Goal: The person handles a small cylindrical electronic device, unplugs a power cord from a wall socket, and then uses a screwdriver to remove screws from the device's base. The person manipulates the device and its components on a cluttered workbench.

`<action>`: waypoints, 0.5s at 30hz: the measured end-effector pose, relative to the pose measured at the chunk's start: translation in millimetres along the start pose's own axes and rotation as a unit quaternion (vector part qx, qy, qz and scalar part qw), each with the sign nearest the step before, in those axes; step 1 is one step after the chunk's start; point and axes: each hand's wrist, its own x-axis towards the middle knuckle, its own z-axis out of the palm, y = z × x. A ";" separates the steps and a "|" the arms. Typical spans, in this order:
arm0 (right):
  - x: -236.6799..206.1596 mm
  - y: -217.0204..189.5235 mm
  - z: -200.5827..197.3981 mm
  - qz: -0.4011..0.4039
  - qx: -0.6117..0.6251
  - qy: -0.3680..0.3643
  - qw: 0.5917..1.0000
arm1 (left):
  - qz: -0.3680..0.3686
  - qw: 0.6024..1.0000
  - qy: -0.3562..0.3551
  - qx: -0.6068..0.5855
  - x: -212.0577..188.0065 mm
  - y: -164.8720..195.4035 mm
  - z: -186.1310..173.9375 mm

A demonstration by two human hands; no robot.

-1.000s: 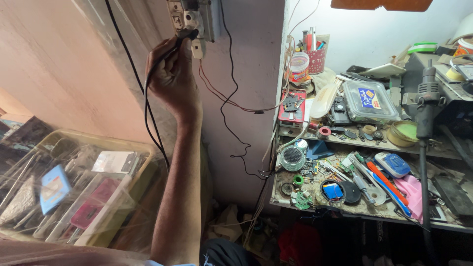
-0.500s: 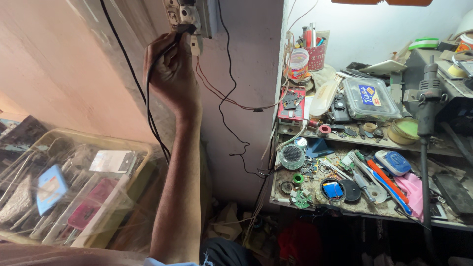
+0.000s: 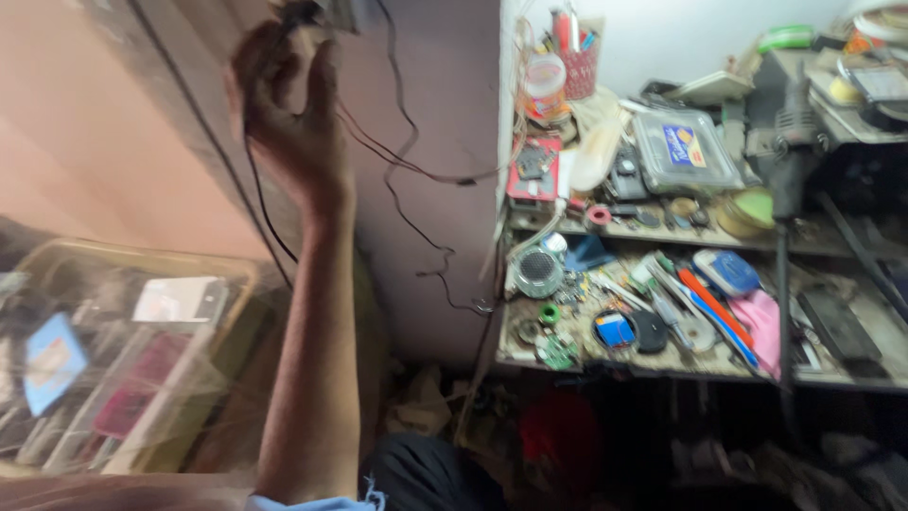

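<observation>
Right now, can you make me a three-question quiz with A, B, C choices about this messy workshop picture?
1. Where is the raised hand?
A. Up by the wall, at the black cable
B. On the workbench
C. Inside the plastic box

2. What colour is the cloth at the front of the workbench?
A. Yellow
B. Pink
C. White

3. How is the long arm placed?
A. Folded on a lap
B. Lying flat on the bench
C. Stretched upward

Answers: 1 A, the grip is closed around the cable high on the wall. 2 B, the cloth looks pink. 3 C, it reaches up from the bottom edge.
</observation>
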 end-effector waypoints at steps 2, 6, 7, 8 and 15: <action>-2.9 8.8 0.6 -0.013 0.002 0.004 1.000 | -0.013 0.998 -0.034 0.054 -24.5 9.6 -7.3; -8.5 22.6 -0.1 -0.064 0.026 0.019 0.997 | -0.107 0.984 -0.141 -0.002 -124.5 56.8 -33.0; -9.3 26.8 0.2 -0.086 0.031 0.030 0.995 | -0.141 0.976 -0.156 -0.052 -152.4 71.3 -38.8; -9.2 29.4 0.7 -0.114 0.037 0.051 0.992 | -0.187 0.965 -0.185 -0.011 -179.1 85.9 -48.0; -7.9 44.0 4.3 -0.079 0.119 0.012 0.990 | -0.351 0.862 -0.341 0.134 -322.6 146.9 -129.1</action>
